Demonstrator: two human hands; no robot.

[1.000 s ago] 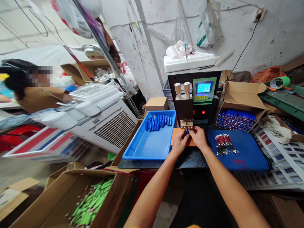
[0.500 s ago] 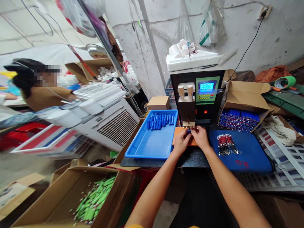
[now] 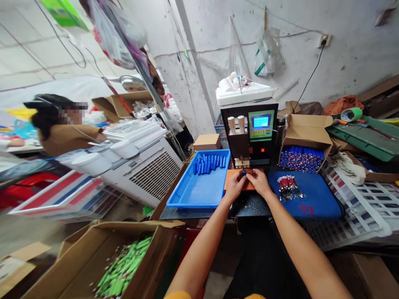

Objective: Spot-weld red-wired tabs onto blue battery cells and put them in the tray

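My left hand point(image 3: 234, 187) and my right hand point(image 3: 258, 182) meet over an orange pad point(image 3: 230, 179) in front of a black spot-welding machine point(image 3: 251, 135). Together their fingers pinch a small blue cell point(image 3: 243, 171) held under the machine's two electrode tips point(image 3: 242, 162). To the left lies a blue tray point(image 3: 199, 187) with a row of blue cells point(image 3: 209, 163) at its far end. On the right, a bundle of red and black wire leads point(image 3: 288, 187) rests on a blue mat point(image 3: 308, 195).
A cardboard box of blue cells point(image 3: 301, 155) stands right of the machine. A box of green cells point(image 3: 121, 270) sits low at the left. A white air cooler point(image 3: 146, 166) and a seated person point(image 3: 62, 124) are further left. White plastic grids point(image 3: 355, 203) lie at the right.
The view has pulled back and tilted a little, so the bench looks smaller. My hands stay together at the electrode tips with the blue cell.
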